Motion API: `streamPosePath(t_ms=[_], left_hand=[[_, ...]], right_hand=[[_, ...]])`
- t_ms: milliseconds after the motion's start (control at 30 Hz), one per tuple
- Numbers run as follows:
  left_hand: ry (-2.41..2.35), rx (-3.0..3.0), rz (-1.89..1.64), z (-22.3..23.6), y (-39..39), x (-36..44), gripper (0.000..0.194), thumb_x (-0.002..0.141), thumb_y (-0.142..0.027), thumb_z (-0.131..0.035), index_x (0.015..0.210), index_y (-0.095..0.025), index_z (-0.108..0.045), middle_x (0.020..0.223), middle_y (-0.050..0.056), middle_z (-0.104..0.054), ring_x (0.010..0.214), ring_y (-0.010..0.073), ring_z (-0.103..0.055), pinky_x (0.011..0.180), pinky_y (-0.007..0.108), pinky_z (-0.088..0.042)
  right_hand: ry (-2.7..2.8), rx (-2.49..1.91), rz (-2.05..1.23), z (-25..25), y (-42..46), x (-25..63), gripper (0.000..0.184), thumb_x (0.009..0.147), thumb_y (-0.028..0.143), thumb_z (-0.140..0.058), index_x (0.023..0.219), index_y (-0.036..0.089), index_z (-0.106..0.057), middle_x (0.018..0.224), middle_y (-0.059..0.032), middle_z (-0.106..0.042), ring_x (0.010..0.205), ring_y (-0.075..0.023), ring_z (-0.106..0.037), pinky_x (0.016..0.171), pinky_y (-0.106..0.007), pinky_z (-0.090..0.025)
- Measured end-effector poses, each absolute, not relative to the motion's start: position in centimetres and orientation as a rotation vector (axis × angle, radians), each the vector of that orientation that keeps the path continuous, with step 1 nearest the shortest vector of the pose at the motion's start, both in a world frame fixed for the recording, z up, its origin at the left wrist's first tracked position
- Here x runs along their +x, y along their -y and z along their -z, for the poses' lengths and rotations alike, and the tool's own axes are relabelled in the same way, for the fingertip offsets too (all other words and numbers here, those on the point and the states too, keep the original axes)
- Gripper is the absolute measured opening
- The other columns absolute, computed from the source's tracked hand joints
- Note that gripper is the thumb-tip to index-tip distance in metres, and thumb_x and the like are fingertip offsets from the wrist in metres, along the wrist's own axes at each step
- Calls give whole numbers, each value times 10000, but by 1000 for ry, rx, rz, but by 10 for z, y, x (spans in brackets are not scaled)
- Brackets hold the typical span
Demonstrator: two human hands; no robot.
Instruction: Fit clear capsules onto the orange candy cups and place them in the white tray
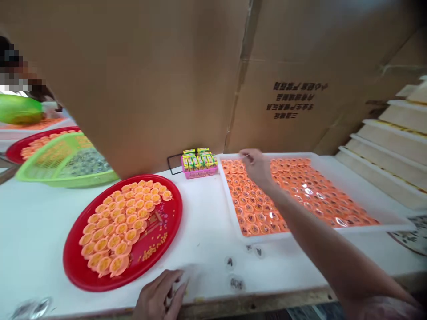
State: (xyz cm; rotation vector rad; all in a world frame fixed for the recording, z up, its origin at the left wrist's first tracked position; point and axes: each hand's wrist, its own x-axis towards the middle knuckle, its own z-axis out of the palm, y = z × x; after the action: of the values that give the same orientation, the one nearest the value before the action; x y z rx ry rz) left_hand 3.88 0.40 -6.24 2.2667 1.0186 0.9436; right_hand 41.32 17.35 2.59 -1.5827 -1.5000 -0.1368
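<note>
My right hand [255, 164] is over the far left corner of a white tray [230, 213], its fingers pinched together. What they hold, if anything, is too small and blurred to make out. Rows of small orange cups with clear, dark-printed covers [251, 206] fill much of the tray. At the table's front edge, my left hand [162, 293] has its thumb and fingertips close together, with a faint see-through blur at them. Several loose clear discs [236, 283] lie between that hand and the tray. Left of it, a red round tray [167, 235] bears orange cups with yellow bits inside [122, 229].
A pink basket [200, 172] of small yellow-green boxes stands against a cardboard wall [167, 80]. Further left are a green basket [43, 175] with clear discs and another red tray [15, 149]. Stacked white trays [383, 169] rise at right. Part of another person shows at far left.
</note>
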Motion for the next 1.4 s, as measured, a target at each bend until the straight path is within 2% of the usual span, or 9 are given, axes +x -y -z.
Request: streamPosePath(t_ms=[167, 333, 433, 567, 767, 867, 1100, 1267, 1400], left_hand=[[-988, 2154, -988, 59, -6, 40, 158, 855, -204, -535, 995, -194, -609, 742, 33, -641, 580, 121, -592, 555, 189, -486], [-1048, 1955, -1098, 58, -6, 26, 131, 875, -228, -511, 915, -199, -632, 702, 22, -637, 590, 123, -587, 549, 195, -472], [-1096, 1871, -1143, 54, -9, 12, 133, 864, -248, -524, 901, -201, -643, 684, 19, -638, 554, 127, -569, 524, 210, -459], [-1202, 1743, -1216, 44, -17, -7, 141, 839, -284, -555, 880, -208, -667, 702, 22, -660, 542, 139, -570, 516, 226, -454], [-1512, 1535, -1358, 25, -52, -35, 226, 836, -367, -542, 955, -219, -663, 868, 48, -694, 698, 179, -621, 704, 270, -481], [-1577, 1429, -1280, 19, -76, -41, 301, 830, -414, -531, 1027, -224, -655, 892, 49, -699, 717, 199, -635, 717, 296, -484], [-1018, 1042, -938, 19, -105, -40, 370, 750, -464, -652, 987, -183, -686, 917, 79, -684, 753, 214, -638, 678, 316, -531], [-786, 714, -983, 22, -96, -34, 306, 698, -323, -747, 942, -147, -688, 939, 83, -673, 801, 173, -631, 691, 256, -539], [-817, 710, -1075, 25, -88, -29, 328, 665, -301, -770, 936, -134, -687, 937, 80, -674, 824, 173, -625, 712, 256, -539]], right_hand=[[2128, -1382, -209, -4, -177, 253, 180, 867, 244, -534, 950, 171, -675, 932, -55, -683, 833, -150, -600, 768, -244, -445], [2321, -1692, -93, 28, -192, 179, 300, 827, 346, -590, 1032, 137, -656, 1021, -121, -642, 990, -227, -532, 824, -315, -406], [2341, -1713, -33, 37, -195, 169, 285, 826, 315, -578, 1035, 132, -644, 1038, -133, -627, 1030, -267, -490, 839, -381, -378], [2376, -1685, 11, 37, -183, 166, 277, 816, 306, -589, 1038, 142, -617, 1022, -112, -627, 1004, -261, -491, 848, -393, -363], [2336, -1276, 7, 34, -142, 157, 235, 827, 204, -568, 1057, 158, -584, 1032, -101, -618, 979, -240, -509, 843, -380, -392], [2302, -1161, -132, 34, -128, 150, 250, 807, 191, -599, 1057, 174, -596, 1010, -88, -633, 941, -227, -537, 825, -377, -428], [2231, -934, -368, 21, -114, 138, 300, 813, 190, -621, 1112, 203, -619, 1023, -56, -652, 930, -174, -571, 835, -326, -481], [2163, -938, -222, 25, -98, 135, 269, 880, 198, -528, 1126, 240, -628, 1062, -69, -652, 939, -190, -580, 815, -353, -505], [2080, -1004, -109, 36, -82, 134, 281, 885, 174, -510, 1127, 252, -628, 1085, -77, -647, 959, -201, -577, 821, -377, -509]])
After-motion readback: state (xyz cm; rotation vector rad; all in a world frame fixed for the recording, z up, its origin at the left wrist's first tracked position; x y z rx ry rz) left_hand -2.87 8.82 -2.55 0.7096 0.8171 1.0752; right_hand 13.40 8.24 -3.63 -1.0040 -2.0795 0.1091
